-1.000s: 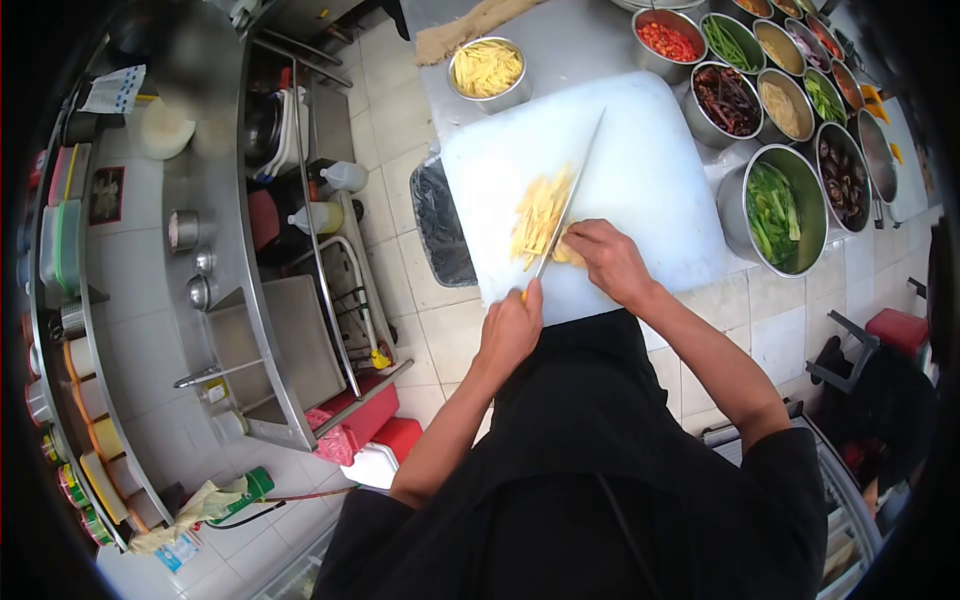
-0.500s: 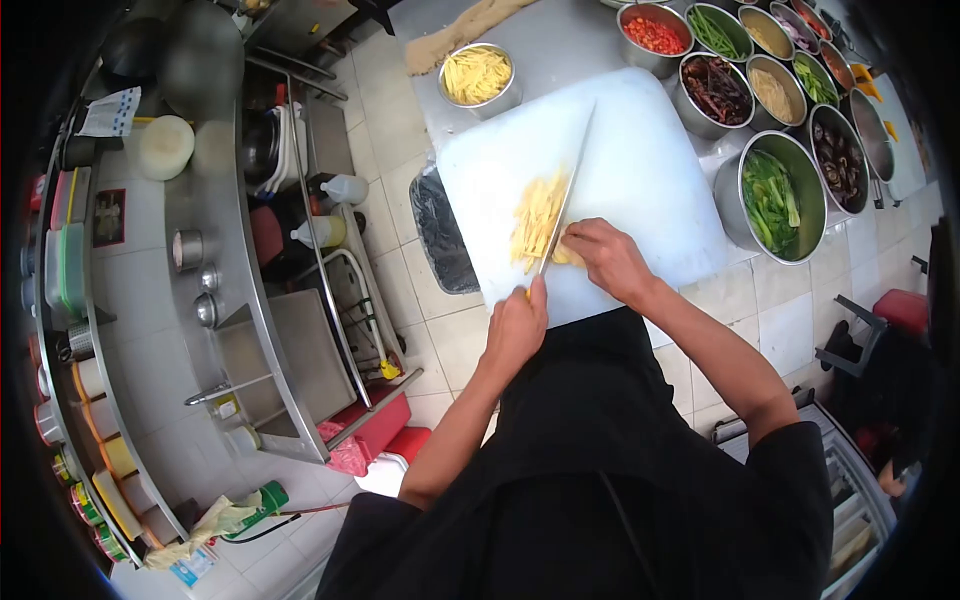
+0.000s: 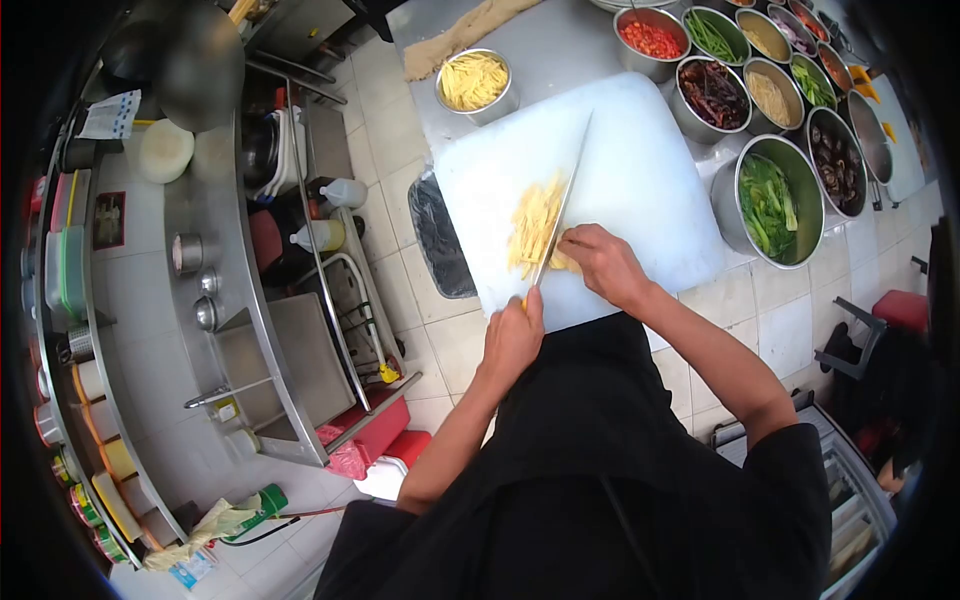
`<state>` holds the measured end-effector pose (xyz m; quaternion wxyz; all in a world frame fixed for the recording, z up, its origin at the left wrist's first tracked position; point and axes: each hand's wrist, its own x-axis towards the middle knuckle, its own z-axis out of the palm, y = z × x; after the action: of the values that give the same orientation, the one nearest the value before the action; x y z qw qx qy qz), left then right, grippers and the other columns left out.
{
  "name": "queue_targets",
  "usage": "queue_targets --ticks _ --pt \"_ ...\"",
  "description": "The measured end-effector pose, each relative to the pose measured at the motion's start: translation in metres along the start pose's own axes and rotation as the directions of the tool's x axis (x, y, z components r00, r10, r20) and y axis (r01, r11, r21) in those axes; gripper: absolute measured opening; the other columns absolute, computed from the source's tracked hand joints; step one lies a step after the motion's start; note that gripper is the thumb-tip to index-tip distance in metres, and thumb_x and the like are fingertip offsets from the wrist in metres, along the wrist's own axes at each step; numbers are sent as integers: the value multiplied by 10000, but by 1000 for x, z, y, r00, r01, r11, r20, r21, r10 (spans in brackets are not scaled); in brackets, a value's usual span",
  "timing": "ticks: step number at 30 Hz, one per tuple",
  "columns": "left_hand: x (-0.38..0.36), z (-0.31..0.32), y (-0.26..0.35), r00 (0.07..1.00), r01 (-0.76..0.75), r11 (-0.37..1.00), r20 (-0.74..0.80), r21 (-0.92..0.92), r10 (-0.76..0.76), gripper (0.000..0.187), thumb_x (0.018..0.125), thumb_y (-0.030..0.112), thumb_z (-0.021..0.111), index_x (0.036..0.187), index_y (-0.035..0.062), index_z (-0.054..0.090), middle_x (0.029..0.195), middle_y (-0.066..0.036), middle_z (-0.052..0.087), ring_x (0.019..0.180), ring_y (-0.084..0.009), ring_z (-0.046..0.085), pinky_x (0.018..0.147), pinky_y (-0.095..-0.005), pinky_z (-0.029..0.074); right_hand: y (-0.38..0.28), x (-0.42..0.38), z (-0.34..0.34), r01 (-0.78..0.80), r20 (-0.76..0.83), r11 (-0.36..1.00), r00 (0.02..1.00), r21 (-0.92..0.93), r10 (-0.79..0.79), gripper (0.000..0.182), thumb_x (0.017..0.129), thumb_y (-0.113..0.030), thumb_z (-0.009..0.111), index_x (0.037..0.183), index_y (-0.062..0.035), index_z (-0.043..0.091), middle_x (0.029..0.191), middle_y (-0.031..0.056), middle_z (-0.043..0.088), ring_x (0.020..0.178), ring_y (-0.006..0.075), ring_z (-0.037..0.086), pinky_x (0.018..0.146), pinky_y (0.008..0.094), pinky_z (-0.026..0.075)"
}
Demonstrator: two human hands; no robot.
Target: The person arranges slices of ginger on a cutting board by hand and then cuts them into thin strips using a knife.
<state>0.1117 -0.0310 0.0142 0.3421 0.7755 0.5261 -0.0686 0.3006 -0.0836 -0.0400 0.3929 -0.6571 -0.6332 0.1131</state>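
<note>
My left hand [image 3: 513,332] is wrapped around the handle of a long kitchen knife [image 3: 572,190], whose blade points away from me over a white cutting board [image 3: 650,150]. Pale yellow strips [image 3: 534,222] lie in a heap along the left side of the blade. On the other side, my right hand [image 3: 606,266] has its fingers curled over an uncut pale yellow piece [image 3: 560,262], fingertips close to the blade. The hand covers most of that piece. Beyond the board's far left corner stands a metal bowl [image 3: 474,84] full of similar strips.
Several metal containers crowd the right of the board, including one of leafy greens [image 3: 770,205], one of dried red chillies [image 3: 713,92] and one of chopped red pepper [image 3: 652,38]. A black-lined bin [image 3: 440,240] sits left of the board. Further left runs a steel counter [image 3: 275,350]. A rolled cloth [image 3: 465,42] lies behind.
Both hands keep their grips in nearly the same places. The knife has shifted very slightly, and the whole view has moved a little.
</note>
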Motion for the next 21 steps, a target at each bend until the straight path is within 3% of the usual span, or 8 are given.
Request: queue_targets --ticks 5,13,17,19,21 --pt "20 -32 42 991 94 995 100 -32 -91 660 1023 462 337 959 -124 634 927 -426 596 958 -573 575 855 -575 465 0 -3 0 -9 5 1000 1000 -7 9 285 729 61 579 980 -12 695 1045 104 662 1006 277 625 807 371 549" --pt "-51 -41 13 977 166 985 127 57 -172 633 1036 439 332 833 -97 602 793 -374 603 870 -560 577 793 -573 444 -1 -2 -2 -12 23 1000 1000 -2 12 302 718 71 572 980 -13 698 1037 98 663 1001 273 626 801 367 548" --pt "-46 -22 -7 978 166 984 113 64 -172 625 1036 432 335 826 -96 595 791 -370 603 853 -564 574 780 -569 451 -2 0 -4 -16 33 999 999 37 15 314 719 94 583 997 0 693 1033 129 666 981 304 630 809 382 545" --pt "-23 -5 -13 997 54 999 52 -8 -53 608 1023 436 379 850 -102 604 800 -403 598 825 -570 588 769 -596 467 -1 -3 -3 -14 36 1000 999 16 13 314 717 80 581 995 -10 695 1035 111 665 992 288 627 808 375 547" --pt "4 -10 8 998 42 999 51 -34 -40 614 1024 436 372 851 -104 607 809 -406 598 837 -572 586 778 -595 465 -1 -2 -2 2 35 1000 999 -4 -2 314 715 66 580 993 -19 697 1037 94 663 1002 272 625 808 368 549"
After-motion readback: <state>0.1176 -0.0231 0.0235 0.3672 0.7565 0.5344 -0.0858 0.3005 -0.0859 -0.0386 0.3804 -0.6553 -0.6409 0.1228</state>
